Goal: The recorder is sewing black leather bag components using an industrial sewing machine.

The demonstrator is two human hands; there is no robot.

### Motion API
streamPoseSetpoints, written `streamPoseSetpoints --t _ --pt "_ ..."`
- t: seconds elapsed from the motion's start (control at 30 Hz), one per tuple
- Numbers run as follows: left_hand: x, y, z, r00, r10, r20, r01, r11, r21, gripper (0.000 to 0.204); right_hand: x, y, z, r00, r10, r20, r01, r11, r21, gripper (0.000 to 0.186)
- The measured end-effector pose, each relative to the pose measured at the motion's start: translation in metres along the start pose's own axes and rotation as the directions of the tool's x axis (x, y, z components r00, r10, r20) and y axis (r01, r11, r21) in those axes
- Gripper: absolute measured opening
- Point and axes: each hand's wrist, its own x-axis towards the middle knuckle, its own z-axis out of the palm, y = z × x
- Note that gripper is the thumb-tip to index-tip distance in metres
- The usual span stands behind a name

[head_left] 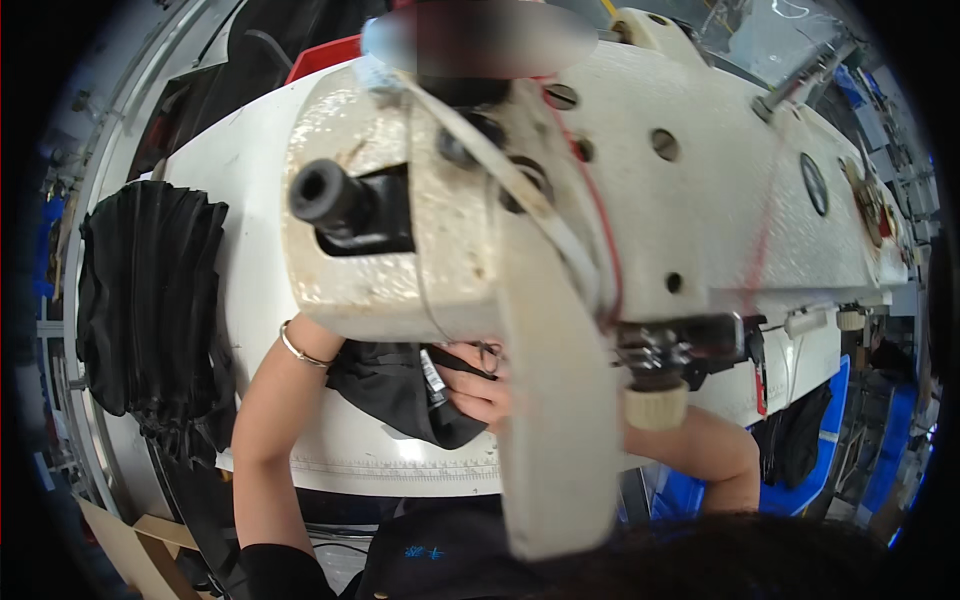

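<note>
A cream sewing machine head (360, 290) fills the upper middle, close to the camera, with threads running over it. Below it lies black fabric (390, 400) bearing a white label (433, 378). My left hand (318, 338), banded at the wrist, reaches under the head beside the fabric; its fingers are hidden. My right hand (472, 390) comes from the right behind the vertical cream arm (555, 420), its fingers together and bent on the fabric by the label.
A thick stack of black pieces (150, 290) lies on the left of the white table (250, 240). At the right, a blue bin (805, 475) holds dark items. A red tray (320, 55) is at the back, and cardboard (105, 525) stands at lower left.
</note>
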Motion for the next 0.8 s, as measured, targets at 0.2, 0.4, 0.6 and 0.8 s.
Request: streamPoseSetpoints --t 0.2,0.4,0.6,0.8 --pt "-0.012 -0.011 -0.032 0.994 0.099 -0.037 -0.102 0.991 -0.081 0.019 -0.022 -0.019 -0.066 0.937 0.084 -0.34 -0.068 0.996 0.06 0.017" --pt "-0.082 -0.013 -0.05 0.995 -0.04 -0.097 0.011 0.959 -0.282 0.014 -0.083 0.08 -0.101 0.756 0.525 -0.391 -0.651 0.545 -0.528 0.017" --pt "-0.129 0.041 -0.029 0.999 0.037 0.03 -0.028 0.963 -0.267 0.011 -0.11 0.12 -0.086 0.783 0.306 -0.541 -0.62 0.445 -0.646 0.027" --pt "-0.121 0.082 0.014 0.873 0.436 0.218 -0.332 0.86 -0.388 0.018 -0.104 0.127 -0.079 0.719 0.286 -0.633 -0.681 0.468 -0.563 0.032"
